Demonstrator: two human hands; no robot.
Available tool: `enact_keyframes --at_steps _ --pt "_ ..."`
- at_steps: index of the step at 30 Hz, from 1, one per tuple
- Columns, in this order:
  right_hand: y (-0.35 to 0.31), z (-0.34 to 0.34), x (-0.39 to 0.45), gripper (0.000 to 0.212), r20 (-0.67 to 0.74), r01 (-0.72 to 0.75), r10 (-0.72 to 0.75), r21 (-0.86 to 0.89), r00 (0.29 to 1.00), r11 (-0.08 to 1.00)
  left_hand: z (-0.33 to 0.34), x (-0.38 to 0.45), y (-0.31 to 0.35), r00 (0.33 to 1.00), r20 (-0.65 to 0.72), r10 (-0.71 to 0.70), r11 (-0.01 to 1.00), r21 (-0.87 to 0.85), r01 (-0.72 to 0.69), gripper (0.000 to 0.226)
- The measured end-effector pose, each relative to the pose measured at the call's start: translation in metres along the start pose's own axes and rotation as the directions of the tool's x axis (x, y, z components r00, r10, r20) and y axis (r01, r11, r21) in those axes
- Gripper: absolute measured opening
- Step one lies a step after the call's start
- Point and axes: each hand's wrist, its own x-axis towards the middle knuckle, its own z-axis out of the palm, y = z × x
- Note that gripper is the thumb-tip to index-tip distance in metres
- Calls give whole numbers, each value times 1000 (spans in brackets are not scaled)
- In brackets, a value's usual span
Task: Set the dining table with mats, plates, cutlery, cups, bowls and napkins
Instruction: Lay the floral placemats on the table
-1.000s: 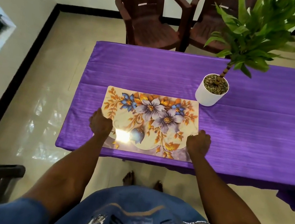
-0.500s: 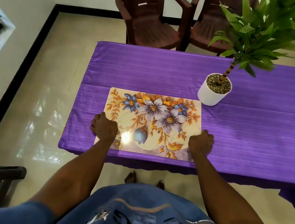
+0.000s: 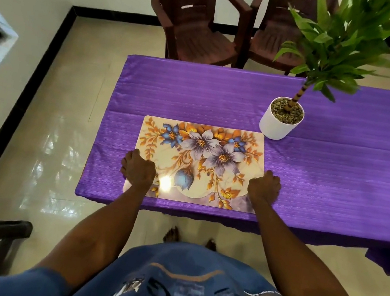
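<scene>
A flowered mat [image 3: 199,161] lies flat on the counter [image 3: 337,184], which is covered by a purple cloth, and it sits toward the counter's near left corner with its long side running along the near edge and only a narrow strip of cloth showing between the two. The left hand [image 3: 138,170] holds the mat's left short edge and the right hand [image 3: 264,189] holds the right short edge, each near the front corner; both have the fingers curled in, and each grip looks closed on the mat's edge, though the fingertips are tucked out of sight, so how much of the mat they pinch cannot be told. Holding both ends at once is probably the way to square the mat to the near edge and slide it without skewing it. A potted plant [image 3: 281,118] stands just beyond the mat's far right corner, close to it but seemingly not touching, so there is little room to push the mat further in. Two brown chairs [image 3: 202,33] stand on the floor past the far edge. No plates, cutlery, cups, bowls or napkins are in view, so the task seems barely begun
</scene>
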Motion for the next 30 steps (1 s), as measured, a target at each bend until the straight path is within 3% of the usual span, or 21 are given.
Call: enact_keyframes --at_steps 15,30 --pt "-1 -1 -1 44 14 -11 10 76 1000 997 -7 6 4 998 17 -52 999 -1 52 53" --pt "-19 14 -15 43 1 10 -10 34 1000 999 -20 20 -10 997 7 -73 997 -9 73 48"
